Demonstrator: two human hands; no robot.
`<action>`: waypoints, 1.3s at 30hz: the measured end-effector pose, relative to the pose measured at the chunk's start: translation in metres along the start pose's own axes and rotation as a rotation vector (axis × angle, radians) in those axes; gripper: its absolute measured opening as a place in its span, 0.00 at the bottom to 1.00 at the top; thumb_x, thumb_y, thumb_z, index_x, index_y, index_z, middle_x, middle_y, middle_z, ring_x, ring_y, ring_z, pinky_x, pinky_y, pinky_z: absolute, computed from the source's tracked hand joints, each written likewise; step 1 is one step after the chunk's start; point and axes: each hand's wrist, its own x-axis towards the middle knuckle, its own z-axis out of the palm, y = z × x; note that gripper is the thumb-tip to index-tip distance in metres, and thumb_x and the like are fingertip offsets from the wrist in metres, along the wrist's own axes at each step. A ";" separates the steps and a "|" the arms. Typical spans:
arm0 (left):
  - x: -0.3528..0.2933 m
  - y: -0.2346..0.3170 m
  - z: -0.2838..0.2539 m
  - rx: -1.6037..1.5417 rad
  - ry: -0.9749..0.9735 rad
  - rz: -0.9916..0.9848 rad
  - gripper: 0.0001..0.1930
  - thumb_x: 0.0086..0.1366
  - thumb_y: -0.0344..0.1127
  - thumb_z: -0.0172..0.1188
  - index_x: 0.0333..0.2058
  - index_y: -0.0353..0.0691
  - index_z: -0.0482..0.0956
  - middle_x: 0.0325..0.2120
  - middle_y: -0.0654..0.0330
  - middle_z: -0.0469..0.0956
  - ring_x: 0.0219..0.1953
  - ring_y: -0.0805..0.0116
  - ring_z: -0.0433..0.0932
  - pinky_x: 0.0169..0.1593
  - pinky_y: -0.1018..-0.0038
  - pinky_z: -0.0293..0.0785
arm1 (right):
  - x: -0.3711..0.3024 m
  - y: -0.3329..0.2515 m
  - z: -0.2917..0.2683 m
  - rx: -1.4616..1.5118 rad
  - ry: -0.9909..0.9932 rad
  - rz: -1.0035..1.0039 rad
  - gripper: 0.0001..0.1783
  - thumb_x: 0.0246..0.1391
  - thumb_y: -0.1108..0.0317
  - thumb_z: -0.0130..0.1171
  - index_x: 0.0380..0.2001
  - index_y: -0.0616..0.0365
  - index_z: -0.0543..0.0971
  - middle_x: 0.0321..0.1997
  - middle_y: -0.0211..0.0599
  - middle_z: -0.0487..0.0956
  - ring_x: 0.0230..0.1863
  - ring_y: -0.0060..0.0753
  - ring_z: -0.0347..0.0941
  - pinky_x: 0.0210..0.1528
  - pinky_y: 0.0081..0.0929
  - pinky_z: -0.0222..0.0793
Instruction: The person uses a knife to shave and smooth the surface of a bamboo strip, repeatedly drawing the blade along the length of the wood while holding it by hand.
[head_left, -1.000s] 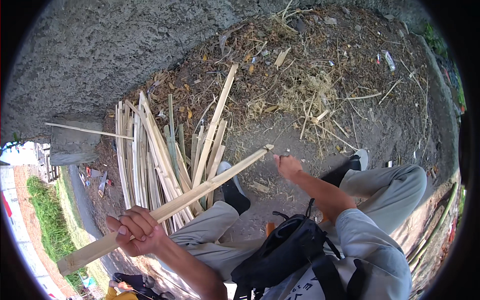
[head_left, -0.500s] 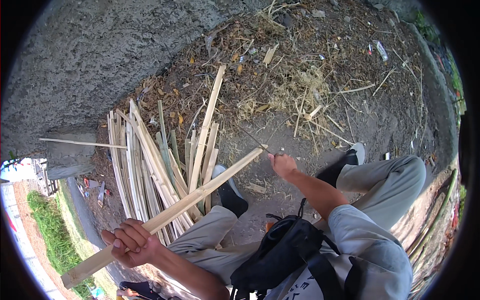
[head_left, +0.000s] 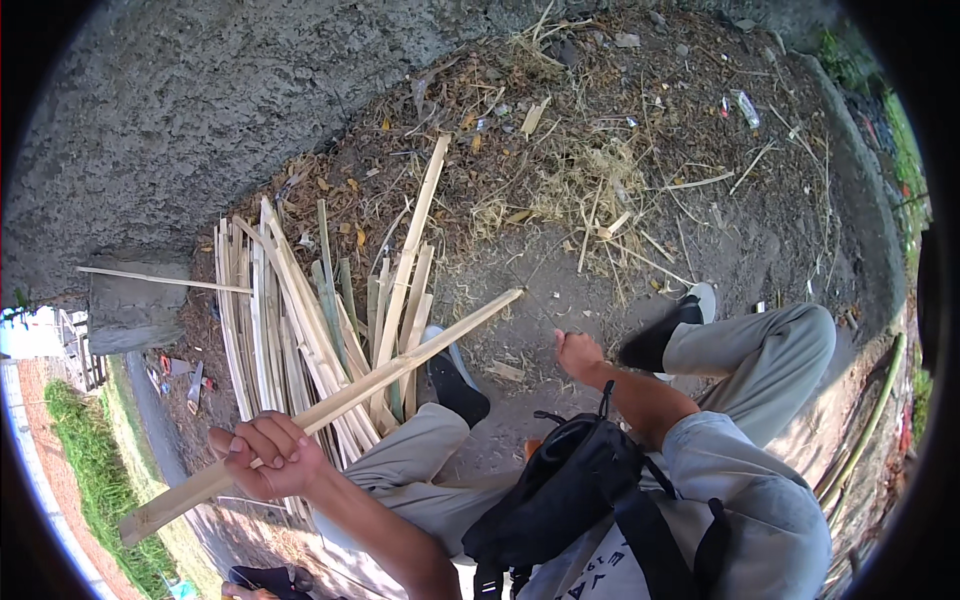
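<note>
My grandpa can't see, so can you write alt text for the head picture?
A left hand grips a long pale wooden strip; a closed right hand is near its far end. More strips lie piled on dirt.

A long, narrow wooden strip (head_left: 408, 362), pale straw-coloured and nearly straight, is gripped in one piece toward its lower-left end, with a short length jutting out past the closed fingers of the left hand (head_left: 268, 455). It slants from the lower left up to the middle of the view, appearing broad and flat at the near end, which is cut off bluntly and a little browner, and tapering in appearance to a slim, darker-edged tip at the far end.
</note>
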 end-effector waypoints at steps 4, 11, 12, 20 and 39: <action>-0.003 0.004 0.005 0.090 0.120 0.031 0.11 0.59 0.27 0.43 0.22 0.48 0.52 0.04 0.67 0.50 0.04 0.79 0.47 0.06 0.80 0.52 | -0.018 -0.013 -0.011 0.025 -0.022 -0.044 0.32 0.62 0.47 0.33 0.30 0.63 0.79 0.29 0.59 0.77 0.36 0.63 0.74 0.43 0.51 0.70; -0.007 0.004 -0.001 0.173 0.363 0.043 0.09 0.61 0.30 0.42 0.23 0.47 0.55 0.05 0.69 0.49 0.04 0.81 0.47 0.06 0.81 0.51 | -0.015 -0.009 -0.010 0.016 -0.046 -0.026 0.32 0.62 0.48 0.33 0.30 0.64 0.79 0.32 0.62 0.77 0.37 0.64 0.74 0.43 0.53 0.69; -0.007 0.004 -0.004 0.184 0.351 0.047 0.08 0.61 0.30 0.42 0.24 0.47 0.55 0.05 0.69 0.49 0.04 0.81 0.47 0.06 0.81 0.50 | -0.018 -0.012 -0.012 0.014 -0.045 -0.028 0.32 0.62 0.48 0.33 0.30 0.64 0.79 0.32 0.62 0.77 0.37 0.64 0.74 0.43 0.53 0.69; -0.008 0.004 0.001 0.221 0.402 0.048 0.06 0.62 0.32 0.42 0.26 0.46 0.58 0.06 0.69 0.50 0.04 0.81 0.48 0.06 0.82 0.50 | -0.018 -0.026 -0.018 0.004 -0.009 -0.076 0.33 0.62 0.48 0.33 0.29 0.64 0.79 0.32 0.62 0.77 0.40 0.62 0.74 0.45 0.51 0.69; -0.007 0.006 0.003 0.081 0.169 0.014 0.10 0.58 0.30 0.44 0.21 0.48 0.53 0.04 0.69 0.50 0.03 0.79 0.48 0.05 0.80 0.52 | -0.030 -0.016 -0.054 -0.062 -0.106 -0.195 0.31 0.62 0.49 0.34 0.32 0.65 0.78 0.36 0.62 0.76 0.39 0.65 0.73 0.46 0.52 0.69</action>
